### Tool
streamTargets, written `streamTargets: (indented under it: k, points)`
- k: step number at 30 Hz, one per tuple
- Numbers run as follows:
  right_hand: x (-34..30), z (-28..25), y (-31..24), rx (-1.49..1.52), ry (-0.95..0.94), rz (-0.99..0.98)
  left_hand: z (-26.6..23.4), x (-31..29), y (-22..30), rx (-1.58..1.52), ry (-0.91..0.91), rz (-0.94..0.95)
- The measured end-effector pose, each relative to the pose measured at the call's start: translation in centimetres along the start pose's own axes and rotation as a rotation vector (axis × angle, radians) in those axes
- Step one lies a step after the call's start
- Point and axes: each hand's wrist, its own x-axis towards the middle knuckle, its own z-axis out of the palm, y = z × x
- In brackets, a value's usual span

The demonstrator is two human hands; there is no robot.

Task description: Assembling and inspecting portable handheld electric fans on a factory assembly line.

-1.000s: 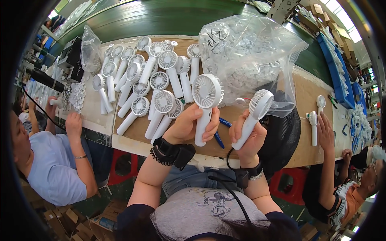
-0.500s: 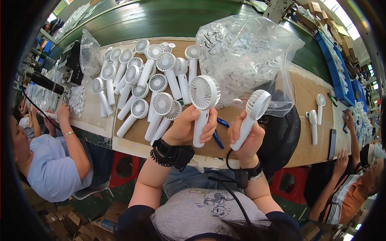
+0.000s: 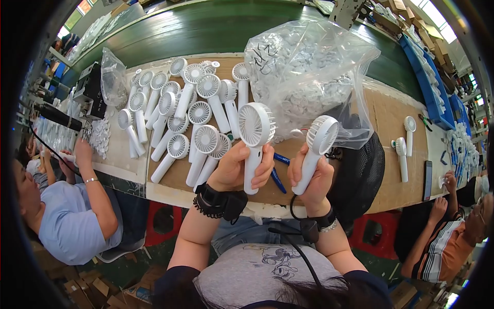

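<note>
Two white handheld fans are held upright side by side above the table's front edge. My left hand (image 3: 234, 170) is closed round the handle of the left fan (image 3: 256, 124), whose round grille faces up. Round the other handle, my right hand (image 3: 315, 180) is closed too, and that fan (image 3: 322, 135) tilts a little to the right. Between the hands, blue-handled pliers (image 3: 278, 177) lie on the cardboard, partly hidden. To the left stands a crowd of several more white fans (image 3: 207, 139), their heads overlapping.
A large clear bag of small white parts (image 3: 314, 77) stands behind my hands. A black mesh bag (image 3: 360, 175) sits at my right. Farther right lie two fans (image 3: 402, 159) and a phone (image 3: 427, 180). Co-workers sit on both sides. A green conveyor (image 3: 206, 31) runs along the back.
Both fans have shifted slightly left and a little lower in the picture, still gripped. The co-worker at the right has moved a hand lower, and the tool there is out of it.
</note>
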Motion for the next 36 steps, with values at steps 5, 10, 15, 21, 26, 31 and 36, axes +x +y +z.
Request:
streamTargets:
  k: [5,10,15,21,26,31,36]
  points:
    - [-0.25,-0.41,-0.15,0.004,0.008,0.007,-0.12,-0.52,0.28,-0.196,-0.058,0.003]
    - [-0.21,-0.39,-0.16,0.031,0.036,-0.006,-0.15,-0.44,0.49,-0.26,-0.062,0.047]
    - [-0.23,-0.5,-0.2,0.042,0.031,-0.032,-0.13,-0.31,0.52,-0.24,-0.059,0.059]
    - [-0.24,-0.25,-0.19,0.024,0.027,-0.038,0.0,-0.06,0.35,-0.15,-0.013,0.095]
    - [-0.26,-0.43,-0.18,0.024,0.031,-0.036,0.02,0.07,0.26,-0.094,0.022,0.079]
    - [-0.33,-0.13,-0.08,0.032,0.033,-0.041,0.24,-0.19,0.28,-0.085,0.031,0.072]
    - [-0.33,-0.15,-0.02,0.045,0.068,-0.044,0.4,0.04,0.32,-0.064,0.03,0.058]
